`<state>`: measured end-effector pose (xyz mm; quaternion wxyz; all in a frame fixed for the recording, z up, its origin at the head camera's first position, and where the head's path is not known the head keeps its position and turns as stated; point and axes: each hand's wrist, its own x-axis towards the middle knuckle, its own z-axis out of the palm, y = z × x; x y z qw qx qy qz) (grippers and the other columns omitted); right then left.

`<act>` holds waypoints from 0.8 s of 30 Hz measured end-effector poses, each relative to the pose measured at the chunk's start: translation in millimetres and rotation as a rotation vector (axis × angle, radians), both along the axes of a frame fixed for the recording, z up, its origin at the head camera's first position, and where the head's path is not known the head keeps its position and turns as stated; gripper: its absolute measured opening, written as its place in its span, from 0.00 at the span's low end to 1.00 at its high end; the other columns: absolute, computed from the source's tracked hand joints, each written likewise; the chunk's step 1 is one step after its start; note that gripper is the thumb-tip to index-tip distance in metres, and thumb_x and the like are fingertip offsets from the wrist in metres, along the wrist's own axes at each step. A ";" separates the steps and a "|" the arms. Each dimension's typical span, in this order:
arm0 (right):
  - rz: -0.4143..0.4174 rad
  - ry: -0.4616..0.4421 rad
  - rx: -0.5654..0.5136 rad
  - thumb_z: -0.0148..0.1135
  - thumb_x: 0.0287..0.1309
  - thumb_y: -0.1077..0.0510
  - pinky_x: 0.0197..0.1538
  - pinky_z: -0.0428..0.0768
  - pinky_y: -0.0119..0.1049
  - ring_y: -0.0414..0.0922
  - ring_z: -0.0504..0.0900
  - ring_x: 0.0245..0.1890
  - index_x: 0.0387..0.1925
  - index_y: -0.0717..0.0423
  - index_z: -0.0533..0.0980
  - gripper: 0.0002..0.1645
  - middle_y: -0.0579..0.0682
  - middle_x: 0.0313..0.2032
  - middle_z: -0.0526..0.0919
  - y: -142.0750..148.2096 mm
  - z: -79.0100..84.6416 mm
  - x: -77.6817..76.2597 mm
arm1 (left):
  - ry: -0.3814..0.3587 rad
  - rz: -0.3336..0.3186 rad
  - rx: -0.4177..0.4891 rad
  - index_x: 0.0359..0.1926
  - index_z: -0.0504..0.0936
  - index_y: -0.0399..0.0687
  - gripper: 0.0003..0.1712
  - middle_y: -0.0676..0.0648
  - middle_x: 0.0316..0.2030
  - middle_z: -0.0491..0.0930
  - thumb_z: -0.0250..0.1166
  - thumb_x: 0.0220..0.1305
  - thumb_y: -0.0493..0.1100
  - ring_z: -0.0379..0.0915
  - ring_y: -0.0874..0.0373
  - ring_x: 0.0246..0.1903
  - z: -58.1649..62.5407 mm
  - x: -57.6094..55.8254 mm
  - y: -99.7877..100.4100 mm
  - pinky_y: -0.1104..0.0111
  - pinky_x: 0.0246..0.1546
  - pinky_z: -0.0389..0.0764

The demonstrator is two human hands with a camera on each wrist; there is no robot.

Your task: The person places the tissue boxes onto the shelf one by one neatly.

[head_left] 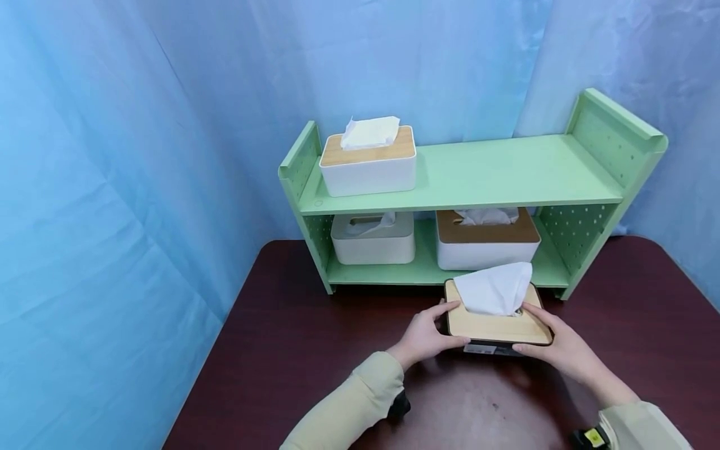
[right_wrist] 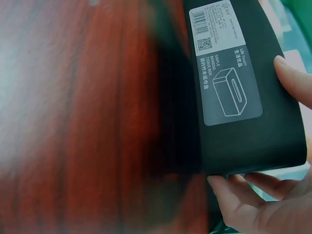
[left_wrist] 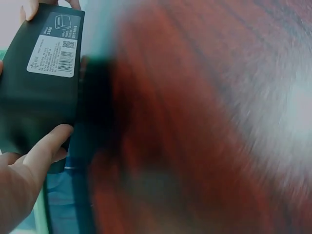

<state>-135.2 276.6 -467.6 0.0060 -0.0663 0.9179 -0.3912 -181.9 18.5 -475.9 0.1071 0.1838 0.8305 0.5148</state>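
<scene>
In the head view, a black tissue box [head_left: 495, 328] with a light bamboo lid and a white tissue [head_left: 497, 289] standing out of its slot is held between both hands in front of the lower shelf. My left hand [head_left: 424, 337] grips its left end, thumb toward the near side. My right hand [head_left: 565, 347] grips the right end, with fingers over the lid's edge. Both wrist views show the dark side of the box, close over the table, with a printed label [right_wrist: 226, 63] carrying a barcode and a box drawing.
A green two-tier shelf [head_left: 506, 172] stands on the dark red table [head_left: 292, 337]. On its top tier sits a white tissue box [head_left: 371, 175] with a wooden lid. Below are a grey-lidded one [head_left: 374, 247] and a brown-lidded one [head_left: 486, 253]. Blue curtains [head_left: 185, 125] hang behind.
</scene>
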 end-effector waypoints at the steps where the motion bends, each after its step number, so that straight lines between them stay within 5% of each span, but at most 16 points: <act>1: -0.001 0.016 -0.003 0.73 0.46 0.51 0.46 0.57 0.16 0.64 0.63 0.58 0.68 0.62 0.59 0.51 0.72 0.63 0.62 -1.7 2.9 0.3 | 0.011 -0.003 0.013 0.62 0.74 0.55 0.37 0.45 0.64 0.69 0.75 0.48 0.44 0.68 0.61 0.60 3.7 -0.3 -2.6 0.79 0.49 0.72; 6: -0.022 0.061 -0.028 0.72 0.48 0.50 0.45 0.57 0.18 0.58 0.64 0.59 0.69 0.55 0.60 0.49 0.68 0.63 0.63 -10.6 19.9 3.8 | 0.078 0.009 0.025 0.62 0.74 0.51 0.37 0.41 0.65 0.67 0.75 0.48 0.43 0.61 0.57 0.66 25.4 0.3 -15.1 0.76 0.57 0.69; 13: -0.080 0.217 -0.080 0.74 0.47 0.53 0.44 0.56 0.11 0.16 0.58 0.49 0.68 0.48 0.64 0.46 0.62 0.60 0.68 -19.9 46.0 14.0 | 0.130 0.013 0.088 0.61 0.75 0.50 0.37 0.39 0.66 0.65 0.75 0.48 0.41 0.66 0.57 0.63 62.0 7.6 -26.2 0.77 0.48 0.76; 20: -0.138 0.366 -0.080 0.77 0.41 0.57 0.43 0.58 0.12 0.15 0.61 0.48 0.65 0.43 0.68 0.47 0.22 0.53 0.65 -27.8 74.9 23.7 | 0.106 -0.016 0.258 0.61 0.74 0.46 0.37 0.39 0.69 0.59 0.75 0.47 0.35 0.69 0.56 0.61 93.8 18.9 -31.9 0.76 0.41 0.80; 24: -0.155 0.445 -0.088 0.78 0.38 0.60 0.46 0.55 0.11 0.15 0.61 0.51 0.64 0.43 0.69 0.47 0.15 0.51 0.64 -30.4 93.8 27.1 | 0.146 -0.039 0.288 0.62 0.73 0.46 0.38 0.40 0.69 0.58 0.74 0.48 0.35 0.69 0.57 0.61 113.3 23.7 -34.7 0.75 0.42 0.79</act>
